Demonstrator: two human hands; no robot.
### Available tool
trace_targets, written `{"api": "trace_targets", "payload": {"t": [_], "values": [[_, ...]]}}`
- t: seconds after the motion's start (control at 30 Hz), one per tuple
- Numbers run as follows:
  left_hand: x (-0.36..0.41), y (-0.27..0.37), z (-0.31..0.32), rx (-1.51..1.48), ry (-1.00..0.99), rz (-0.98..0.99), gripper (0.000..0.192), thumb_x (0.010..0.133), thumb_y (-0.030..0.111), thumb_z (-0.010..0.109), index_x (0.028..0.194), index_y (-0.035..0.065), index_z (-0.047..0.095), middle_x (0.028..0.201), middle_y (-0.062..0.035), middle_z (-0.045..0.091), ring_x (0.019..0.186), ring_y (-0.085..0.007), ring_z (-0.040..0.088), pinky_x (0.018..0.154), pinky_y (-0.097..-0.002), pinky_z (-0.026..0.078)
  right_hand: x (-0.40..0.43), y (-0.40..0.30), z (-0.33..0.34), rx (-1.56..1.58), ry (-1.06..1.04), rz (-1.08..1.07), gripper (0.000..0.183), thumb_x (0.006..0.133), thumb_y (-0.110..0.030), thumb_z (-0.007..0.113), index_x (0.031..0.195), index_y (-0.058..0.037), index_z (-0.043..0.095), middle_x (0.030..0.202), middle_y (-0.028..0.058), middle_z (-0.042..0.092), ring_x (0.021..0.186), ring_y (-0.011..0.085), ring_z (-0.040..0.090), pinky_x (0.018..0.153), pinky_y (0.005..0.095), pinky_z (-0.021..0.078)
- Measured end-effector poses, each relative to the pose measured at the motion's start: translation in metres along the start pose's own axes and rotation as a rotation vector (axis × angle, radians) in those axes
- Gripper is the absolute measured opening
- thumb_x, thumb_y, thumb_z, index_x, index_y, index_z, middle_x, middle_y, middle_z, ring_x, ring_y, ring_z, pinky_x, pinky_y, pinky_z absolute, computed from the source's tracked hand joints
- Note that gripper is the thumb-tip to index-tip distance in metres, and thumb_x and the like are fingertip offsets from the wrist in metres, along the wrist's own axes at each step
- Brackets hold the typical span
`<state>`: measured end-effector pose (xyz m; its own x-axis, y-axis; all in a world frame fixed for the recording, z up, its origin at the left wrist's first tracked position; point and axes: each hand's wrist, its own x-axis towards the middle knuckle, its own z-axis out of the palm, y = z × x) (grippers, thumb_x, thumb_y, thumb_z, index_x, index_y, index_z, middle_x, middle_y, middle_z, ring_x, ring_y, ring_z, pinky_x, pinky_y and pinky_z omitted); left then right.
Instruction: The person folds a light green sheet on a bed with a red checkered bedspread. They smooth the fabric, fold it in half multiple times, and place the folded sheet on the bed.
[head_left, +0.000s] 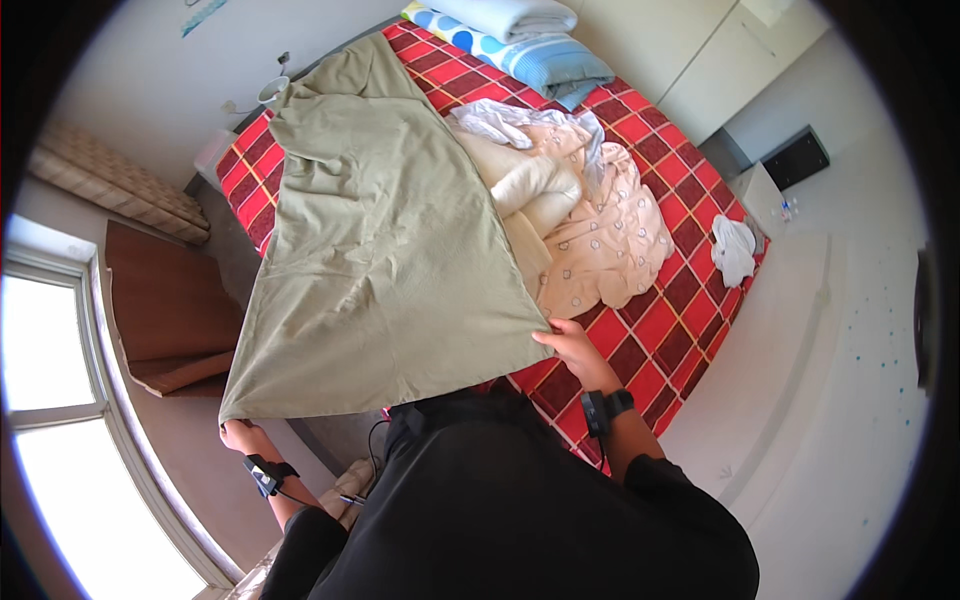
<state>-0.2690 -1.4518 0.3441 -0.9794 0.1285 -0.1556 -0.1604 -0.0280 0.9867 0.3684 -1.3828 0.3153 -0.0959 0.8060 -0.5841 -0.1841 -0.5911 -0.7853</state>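
A large sage-green cloth (375, 247) is stretched between my two hands, its far part lying wrinkled across the bed. At its near left corner, my left hand (241, 436) grips the fabric. The near right corner is pinched in my right hand (566, 343), thumb on top. Beyond the cloth's right edge lies a crumpled peach fabric with small printed shapes (611, 232). A cream-white padded roll (540, 187) rests on that fabric, partly hidden by the green cloth. Each wrist carries a strapped black device with a cable.
The bed has a red checked cover (675, 322). Folded blue and white quilts (525, 60) are stacked at its far end. A white crumpled cloth (733, 251) lies at the right edge. On the left are a brown panel (169, 307), a window (52, 345) and a leaning mattress (120, 184).
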Motion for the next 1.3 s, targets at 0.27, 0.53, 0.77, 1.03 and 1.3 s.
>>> {"api": "trace_targets", "payload": {"t": [0.27, 0.53, 0.77, 1.03, 1.3], "values": [[0.062, -0.082, -0.04, 0.337, -0.31, 0.403, 0.021, 0.079, 0.001, 0.052, 0.097, -0.0075, 0.059, 0.096, -0.0182, 0.064, 0.08, -0.0298, 0.064, 0.068, -0.0391, 0.056, 0.012, 0.014, -0.003, -0.094, 0.244, -0.088, 0.023, 0.083, -0.014, 0.07, 0.098, 0.0029, 0.066, 0.086, 0.0033, 0.066, 0.076, 0.0096, 0.058, 0.07, 0.0244, 0.0455], [0.001, -0.045, -0.051, 1.189, -0.419, 0.698, 0.026, 0.079, -0.004, 0.055, 0.105, -0.0059, 0.06, 0.097, -0.018, 0.064, 0.085, -0.0286, 0.064, 0.077, -0.0346, 0.052, 0.034, 0.036, 0.003, -0.16, 0.128, -0.336, 0.044, 0.083, -0.01, 0.068, 0.123, 0.0017, 0.054, 0.107, 0.0085, 0.064, 0.094, 0.0145, 0.059, 0.083, 0.0272, 0.0466], [-0.044, -0.003, -0.026, 1.165, -0.443, 0.632, 0.022, 0.08, -0.008, 0.051, 0.097, -0.0065, 0.065, 0.097, -0.0227, 0.065, 0.091, -0.0336, 0.064, 0.078, -0.0376, 0.05, 0.034, 0.073, 0.022, -0.637, 0.064, -0.202, 0.041, 0.075, -0.03, 0.073, 0.092, 0.0064, 0.064, 0.074, 0.0175, 0.065, 0.066, 0.0174, 0.061, 0.061, 0.0341, 0.0468], [-0.067, 0.029, 0.001, 1.139, -0.554, 0.784, 0.029, 0.076, -0.013, 0.05, 0.099, -0.0061, 0.065, 0.096, -0.0227, 0.066, 0.091, -0.0325, 0.064, 0.079, -0.0372, 0.05, 0.03, 0.075, 0.012, -0.479, 0.117, -0.333, 0.039, 0.082, -0.034, 0.071, 0.082, 0.0044, 0.065, 0.062, 0.0078, 0.056, 0.059, 0.0103, 0.05, 0.054, 0.0303, 0.0407], [-0.054, 0.021, 0.0, 1.258, -0.504, 0.76, 0.024, 0.077, -0.007, 0.053, 0.097, -0.0038, 0.067, 0.092, -0.023, 0.067, 0.087, -0.0373, 0.064, 0.075, -0.0419, 0.05, 0.022, 0.077, -0.007, -0.395, 0.156, -0.304, 0.038, 0.081, -0.035, 0.072, 0.077, 0.0011, 0.061, 0.06, 0.0044, 0.053, 0.058, 0.0089, 0.048, 0.053, 0.0276, 0.0387]]}}
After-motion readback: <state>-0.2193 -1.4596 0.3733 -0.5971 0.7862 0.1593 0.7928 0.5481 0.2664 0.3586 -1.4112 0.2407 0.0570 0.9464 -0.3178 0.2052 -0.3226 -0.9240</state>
